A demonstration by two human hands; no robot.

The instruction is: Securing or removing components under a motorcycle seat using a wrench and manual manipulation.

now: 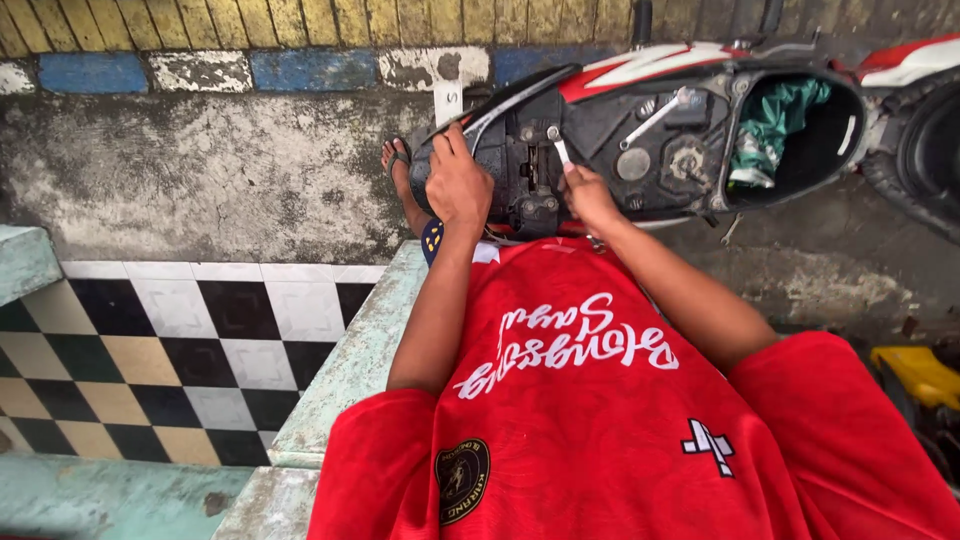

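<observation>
A red, white and black scooter point(690, 120) stands before me with its seat off and the black inner frame exposed. My left hand point(458, 183) grips the dark front edge of that frame. My right hand point(590, 195) is closed around a slim silver tool point(558, 148), whose tip stands at a bolt in the open bay. A second silver wrench point(655, 117) lies loose across the black frame further right. A green cloth point(780, 120) is stuffed in the storage bin.
I wear a red shirt. A foot in a sandal point(398, 160) rests on the stained concrete ground. At left is a checkered tile floor point(180, 350) edged by a pale green ledge point(350, 360). A yellow object point(915, 375) sits at right.
</observation>
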